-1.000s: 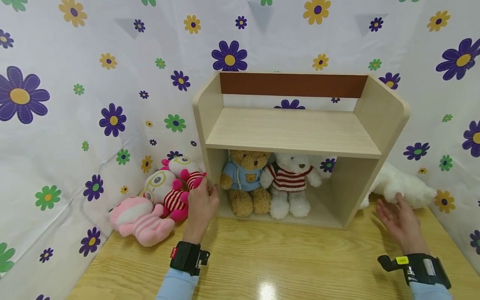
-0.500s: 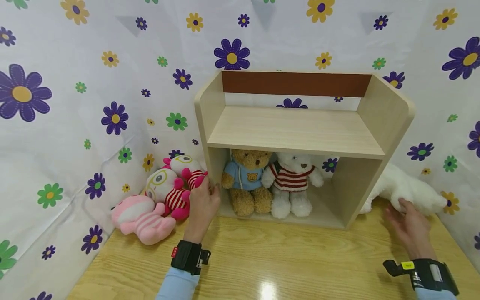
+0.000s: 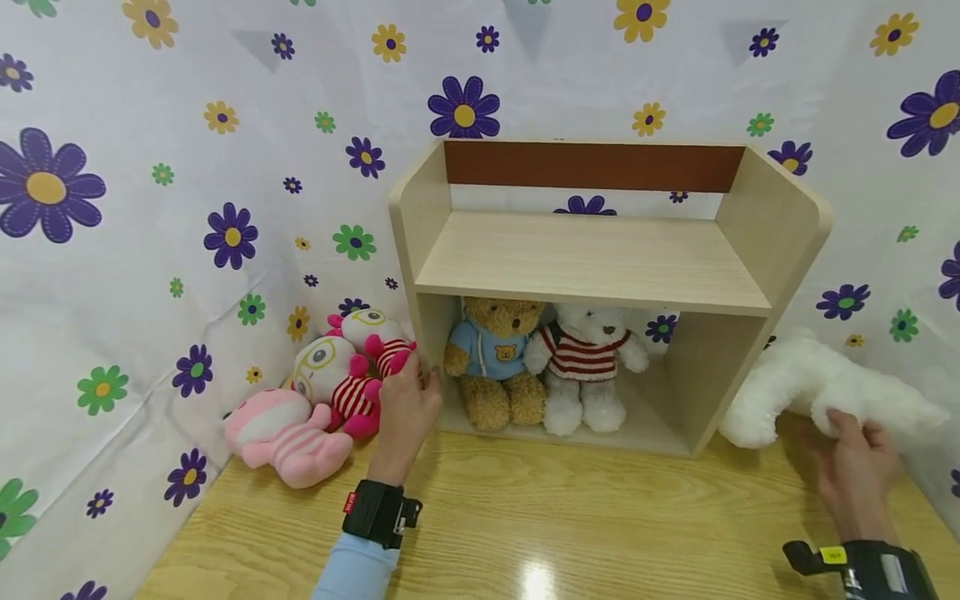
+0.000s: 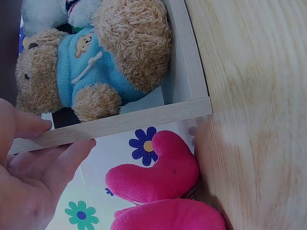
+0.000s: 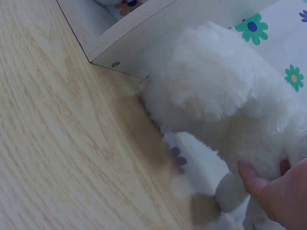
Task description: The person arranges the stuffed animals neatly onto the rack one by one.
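L: your left hand point(image 3: 405, 408) rests with relaxed fingers on the wooden shelf's point(image 3: 592, 262) left wall, steadying it | R: your right hand point(image 3: 851, 467) pinches the white plush toy point(image 3: 817, 387), right of the shelf, raised off the tabletop point(image 3: 570, 517) | brown bear point(image 3: 495, 362) and white bear point(image 3: 585, 367) seated in the lower bay

white plush toy point(image 3: 825, 387) blurred, its right end cut off.

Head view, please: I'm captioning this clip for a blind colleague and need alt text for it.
The right hand grips a fluffy white plush toy beside a small wooden shelf on a table, while the left hand rests on the shelf's left wall. A brown teddy and a white teddy sit inside; pink plush toys lie to its left.
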The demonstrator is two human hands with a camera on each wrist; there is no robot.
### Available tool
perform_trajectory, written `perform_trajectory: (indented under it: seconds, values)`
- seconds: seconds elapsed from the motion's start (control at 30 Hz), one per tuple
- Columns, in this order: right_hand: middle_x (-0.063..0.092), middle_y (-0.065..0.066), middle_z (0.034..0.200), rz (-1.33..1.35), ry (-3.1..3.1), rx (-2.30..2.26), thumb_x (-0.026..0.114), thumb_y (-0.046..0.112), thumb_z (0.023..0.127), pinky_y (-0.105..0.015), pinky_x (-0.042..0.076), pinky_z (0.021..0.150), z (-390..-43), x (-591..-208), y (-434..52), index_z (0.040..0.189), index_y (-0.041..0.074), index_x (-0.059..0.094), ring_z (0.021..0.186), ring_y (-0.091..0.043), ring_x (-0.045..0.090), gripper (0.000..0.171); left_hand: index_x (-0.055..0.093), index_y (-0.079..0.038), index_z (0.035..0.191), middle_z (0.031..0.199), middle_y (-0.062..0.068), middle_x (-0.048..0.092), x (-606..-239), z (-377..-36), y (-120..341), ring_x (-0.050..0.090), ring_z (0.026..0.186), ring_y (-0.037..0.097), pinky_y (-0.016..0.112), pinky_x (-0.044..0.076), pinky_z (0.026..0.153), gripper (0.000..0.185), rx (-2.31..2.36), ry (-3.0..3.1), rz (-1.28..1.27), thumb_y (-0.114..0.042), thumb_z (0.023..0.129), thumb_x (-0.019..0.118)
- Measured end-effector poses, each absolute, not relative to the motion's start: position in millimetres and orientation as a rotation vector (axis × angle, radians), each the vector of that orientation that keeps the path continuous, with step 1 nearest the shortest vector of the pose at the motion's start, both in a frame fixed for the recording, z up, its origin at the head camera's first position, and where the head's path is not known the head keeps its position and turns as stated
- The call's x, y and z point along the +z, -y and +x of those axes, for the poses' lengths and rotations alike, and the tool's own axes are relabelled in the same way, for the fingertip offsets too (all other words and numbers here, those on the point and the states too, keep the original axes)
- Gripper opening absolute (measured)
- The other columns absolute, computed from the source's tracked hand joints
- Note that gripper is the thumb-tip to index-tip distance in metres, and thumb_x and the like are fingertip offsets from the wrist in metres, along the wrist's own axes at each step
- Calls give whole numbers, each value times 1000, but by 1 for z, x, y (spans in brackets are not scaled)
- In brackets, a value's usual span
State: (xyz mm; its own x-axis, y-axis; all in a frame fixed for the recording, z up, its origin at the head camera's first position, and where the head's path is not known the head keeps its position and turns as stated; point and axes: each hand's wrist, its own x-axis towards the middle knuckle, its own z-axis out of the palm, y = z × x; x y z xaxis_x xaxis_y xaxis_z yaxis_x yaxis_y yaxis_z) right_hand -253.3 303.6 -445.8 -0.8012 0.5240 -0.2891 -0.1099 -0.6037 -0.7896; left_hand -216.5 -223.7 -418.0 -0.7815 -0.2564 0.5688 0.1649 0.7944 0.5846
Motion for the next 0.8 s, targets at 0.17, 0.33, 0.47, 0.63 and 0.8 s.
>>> perform_trajectory:
  seconds: [0.17,0.33,0.47,0.63,0.8]
  values:
    - [57,7,119,-603,1341,2011,68,1,92,-9,52,68,-250,-438,-293,107,18,65,108,-8,54,22,55,-2,85,58,11,51,-417,-218,223,51,49,27,31,32,49,18,-842,2323,63,-11,96,66]
    - [49,25,113,-521,1740,1374,63,10,94,-14,42,96,-245,-429,-290,108,26,62,108,5,47,22,54,-2,83,56,10,49,-418,-218,222,50,47,26,31,30,49,20,-831,2320,48,-11,95,67]
    - [61,5,106,-209,1936,918,64,1,87,-34,44,110,-242,-425,-295,102,-2,65,114,-24,60,16,55,-2,84,56,10,50,-419,-217,222,50,48,26,31,30,49,18,-828,2319,46,-11,95,67]
    - [57,-35,107,257,2144,669,72,-6,72,-65,47,91,-241,-436,-298,95,-12,56,103,-57,54,29,57,0,86,56,11,50,-420,-217,223,47,48,25,31,30,48,17,-827,2303,38,-10,94,68]
    - [57,-34,105,322,2419,739,78,3,73,-55,43,71,-239,-453,-290,100,-11,58,90,-52,56,36,58,0,88,57,11,51,-422,-218,223,51,49,28,32,31,50,16,-826,2312,37,-10,94,68]
